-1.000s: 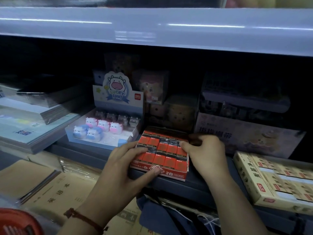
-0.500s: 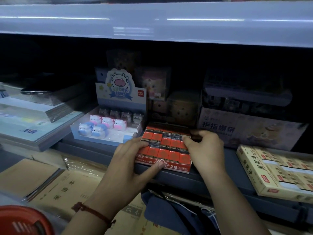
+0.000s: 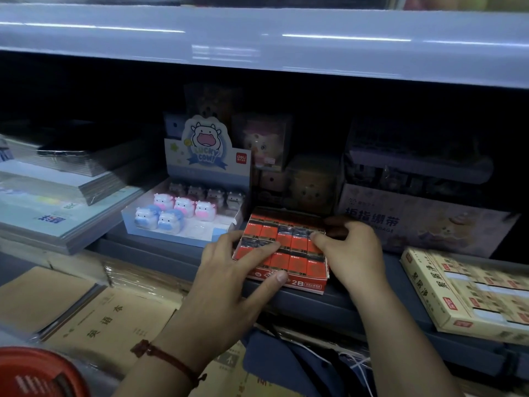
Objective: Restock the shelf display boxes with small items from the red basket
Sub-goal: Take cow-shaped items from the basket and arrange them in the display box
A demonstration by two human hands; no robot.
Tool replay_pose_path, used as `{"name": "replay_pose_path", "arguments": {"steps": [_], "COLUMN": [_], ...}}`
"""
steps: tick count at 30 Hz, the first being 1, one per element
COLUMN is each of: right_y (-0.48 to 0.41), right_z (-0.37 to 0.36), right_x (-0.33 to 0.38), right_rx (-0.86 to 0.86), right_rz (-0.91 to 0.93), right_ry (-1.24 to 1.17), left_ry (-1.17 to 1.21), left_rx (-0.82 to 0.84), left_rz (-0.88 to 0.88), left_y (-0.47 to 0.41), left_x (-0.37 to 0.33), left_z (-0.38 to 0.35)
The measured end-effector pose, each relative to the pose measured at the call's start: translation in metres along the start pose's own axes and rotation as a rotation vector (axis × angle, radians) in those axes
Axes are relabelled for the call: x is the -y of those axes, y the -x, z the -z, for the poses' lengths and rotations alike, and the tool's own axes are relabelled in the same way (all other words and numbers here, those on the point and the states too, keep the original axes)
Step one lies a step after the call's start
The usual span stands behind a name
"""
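Fingers [image 3: 257, 250] lying flat on the red display box [image 3: 303, 283] at the shelf's front lip

Overhead, a pale glossy upper shelf [image 3: 257, 44] is spanning the whole width and catching streaks of light, while the bay beneath it is sitting in deep shadow. A dark blue-grey shelf ledge [image 3: 160, 253] is carrying the goods. At far left, stacks of notebooks [image 3: 57, 202] are jutting out past its edge, and below them brown exercise books [image 3: 108, 319] are lying flat. At right, a yellow carton [image 3: 458, 293] is resting on the ledge, with a pale printed box [image 3: 415, 222] standing behind it. Left of centre, a blue cow display box [image 3: 206, 167] is showing pink and blue cow figures [image 3: 183, 207] in its tray. Just beside it on the right, the red display box is sitting at the ledge's front lip, filled with rows of red erasers [image 3: 297, 242]. The red basket [image 3: 31, 373] is peeking in at the bottom left corner, well apart from that box. The left hand [image 3: 229, 270] is pressing nearly straight fingers across the erasers, its thumb pushing against the box's front panel. The right hand [image 3: 349, 250] is gripping the box's right side, fingers curled, their tips touching the erasers. A red cord bracelet [image 3: 169, 359] is circling the left wrist
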State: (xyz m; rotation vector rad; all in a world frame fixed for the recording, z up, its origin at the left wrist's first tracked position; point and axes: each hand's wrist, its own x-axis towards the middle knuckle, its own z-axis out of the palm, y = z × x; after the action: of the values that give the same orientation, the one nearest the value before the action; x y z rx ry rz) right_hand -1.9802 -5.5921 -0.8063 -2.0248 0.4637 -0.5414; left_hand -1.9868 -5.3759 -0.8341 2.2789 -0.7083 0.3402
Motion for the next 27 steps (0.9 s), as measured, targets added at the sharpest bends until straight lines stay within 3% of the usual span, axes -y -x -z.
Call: {"name": "replay_pose_path", "arguments": {"steps": [12, 21, 27], "right_y": [-0.001, 0.001, 0.016], "right_z": [0.001, 0.000, 0.006], "right_x": [0.004, 0.004, 0.000], "right_rx": [0.030, -0.019, 0.041], "right_rz": [0.018, 0.002, 0.077], "right_ry": [0.082, -0.003, -0.022], "left_ry": [0.038, 0.070, 0.078], "left_rx": [-0.058, -0.174, -0.241], "left_rz": [0.017, 0.144, 0.242], "left_y": [0.001, 0.002, -0.002], "left_x": [0.010, 0.004, -0.002], "left_z": [0.010, 0.013, 0.004]}}
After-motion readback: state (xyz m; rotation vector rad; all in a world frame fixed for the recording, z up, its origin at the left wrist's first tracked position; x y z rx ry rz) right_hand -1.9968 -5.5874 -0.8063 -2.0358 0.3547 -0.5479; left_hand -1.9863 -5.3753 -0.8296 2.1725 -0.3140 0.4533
